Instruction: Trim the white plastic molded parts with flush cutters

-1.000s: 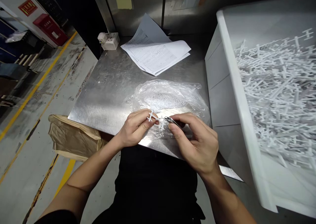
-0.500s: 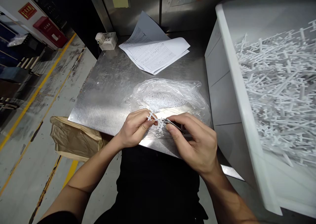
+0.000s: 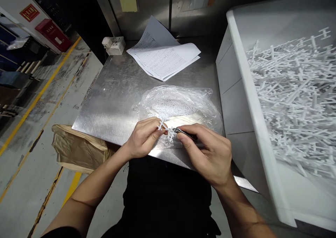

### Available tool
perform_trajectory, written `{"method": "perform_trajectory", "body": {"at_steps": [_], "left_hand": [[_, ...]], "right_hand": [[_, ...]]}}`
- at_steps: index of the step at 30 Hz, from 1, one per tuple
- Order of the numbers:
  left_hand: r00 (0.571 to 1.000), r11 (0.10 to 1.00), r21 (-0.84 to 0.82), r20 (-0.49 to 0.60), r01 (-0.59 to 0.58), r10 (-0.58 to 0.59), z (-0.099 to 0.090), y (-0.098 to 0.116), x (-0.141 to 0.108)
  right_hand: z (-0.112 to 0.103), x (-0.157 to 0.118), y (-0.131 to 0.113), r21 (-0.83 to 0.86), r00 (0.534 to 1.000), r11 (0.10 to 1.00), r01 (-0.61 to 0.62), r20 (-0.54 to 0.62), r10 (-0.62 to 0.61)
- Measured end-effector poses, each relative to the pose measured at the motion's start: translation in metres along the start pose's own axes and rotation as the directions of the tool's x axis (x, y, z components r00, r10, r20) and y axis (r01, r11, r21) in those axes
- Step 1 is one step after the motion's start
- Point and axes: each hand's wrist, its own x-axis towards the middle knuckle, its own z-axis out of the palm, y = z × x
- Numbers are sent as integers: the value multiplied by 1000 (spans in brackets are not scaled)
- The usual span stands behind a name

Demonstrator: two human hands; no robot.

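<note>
My left hand (image 3: 143,138) pinches a small branched white plastic sprue (image 3: 161,125) between thumb and fingers, above the front edge of the metal table. In my right hand (image 3: 210,150) is a small shiny metal clipper (image 3: 181,131), gripped between thumb and forefinger. Its tip meets the right end of the sprue; whether the jaws are closed on it is too small to tell. Just behind and below both hands lies a clear plastic bag (image 3: 207,99) with pale, thin pieces inside.
A large white bin (image 3: 240,56) heaped with white sprues (image 3: 301,91) stands at the right. Folded printed sheets (image 3: 168,59) lie at the back of the metal table (image 3: 107,91), near a power socket (image 3: 116,46). A brown paper bag (image 3: 78,148) is below the table's left edge.
The sprue has turned slightly in my left hand. Both hands stay close together in nearly the same place, and the clipper has shifted only a little.
</note>
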Motion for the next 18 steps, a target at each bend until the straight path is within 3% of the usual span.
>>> {"method": "perform_trajectory", "body": {"at_steps": [7,11,15,18], "left_hand": [[994,986,169,-106,13,5,9,-1,0],[993,972,236,-111,-14,41,12,-3,-1],[993,967,253,-104,-27,55,11,-2,0],[990,969,244,-126,-28,60,11,-2,1]], "right_hand": [[3,3,2,21,987,987,-160,13,160],[3,5,1,62,973,972,-228,38,226],[2,5,1,68,970,968,-243,30,241],[1,3,0,53,981,981,-188,-49,190]]}}
